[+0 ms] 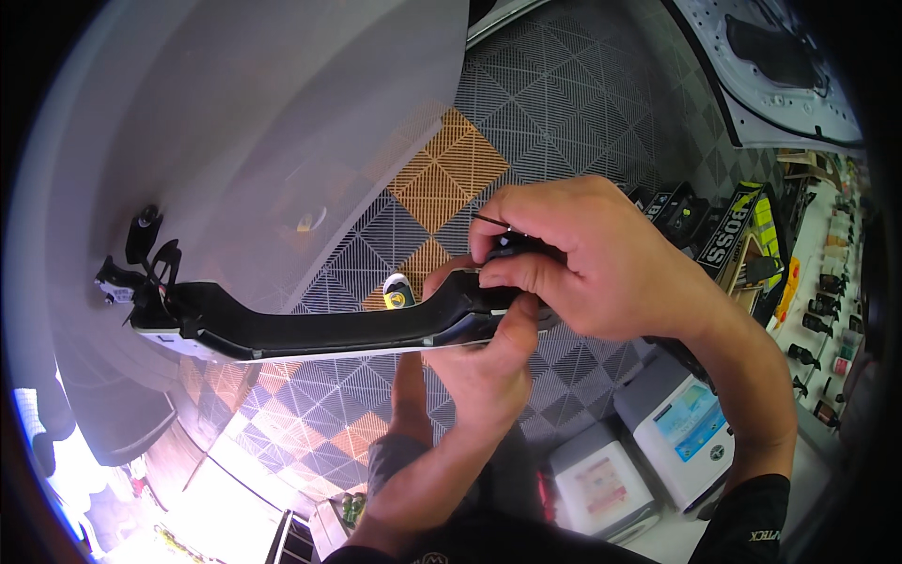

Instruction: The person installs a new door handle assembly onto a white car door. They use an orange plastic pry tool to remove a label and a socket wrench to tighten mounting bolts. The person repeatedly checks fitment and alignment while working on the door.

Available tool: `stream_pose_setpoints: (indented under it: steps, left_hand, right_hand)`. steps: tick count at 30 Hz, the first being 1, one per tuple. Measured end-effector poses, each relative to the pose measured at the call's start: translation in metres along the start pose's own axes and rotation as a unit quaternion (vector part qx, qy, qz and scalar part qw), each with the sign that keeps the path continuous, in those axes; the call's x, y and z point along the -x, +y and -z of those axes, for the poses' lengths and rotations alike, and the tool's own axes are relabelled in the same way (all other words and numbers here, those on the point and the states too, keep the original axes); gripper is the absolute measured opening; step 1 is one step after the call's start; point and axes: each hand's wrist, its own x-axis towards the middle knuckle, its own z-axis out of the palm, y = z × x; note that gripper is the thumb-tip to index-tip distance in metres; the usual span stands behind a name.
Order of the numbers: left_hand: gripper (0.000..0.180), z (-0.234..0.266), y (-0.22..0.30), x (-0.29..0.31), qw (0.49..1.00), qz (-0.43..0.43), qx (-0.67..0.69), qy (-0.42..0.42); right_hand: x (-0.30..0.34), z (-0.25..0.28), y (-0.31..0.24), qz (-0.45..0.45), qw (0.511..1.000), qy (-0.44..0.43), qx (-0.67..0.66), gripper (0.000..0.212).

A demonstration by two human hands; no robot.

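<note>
A long car door handle (310, 334), black on the side facing up and white along its lower edge, stretches across the middle. My left hand (484, 371) comes from below and is closed around its right end, thumb on top. There my right hand (601, 258) pinches a small black part (515, 244) between thumb and fingers. A thin dark pin or wire (491, 222) sticks out beside those fingers. At the handle's left end are black brackets (143, 235) and a curved arm. Fingers hide most of the right end.
A large pale grey car panel (310, 122) fills the upper left. Beneath is a tiled floor (554, 94) in grey and orange. White and grey boxes (601, 479) stand at lower right, near a shelf of bottles (822, 305). Another open car door (789, 66) is at upper right.
</note>
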Motion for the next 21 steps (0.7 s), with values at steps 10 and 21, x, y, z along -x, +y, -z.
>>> stream_pose_setpoints:
  steps: [10,21]
  left_hand:
    - [0.049,0.008,0.001,-0.004,0.998,-0.025,-0.051,-0.042]
    - [0.056,-0.001,-0.002,-0.002,0.996,-0.004,0.065,-0.056]
  right_hand:
    - [0.004,-0.005,0.003,0.003,1.0,0.015,0.001,0.021]
    - [0.012,-0.008,0.013,0.046,0.997,0.069,0.008,0.035]
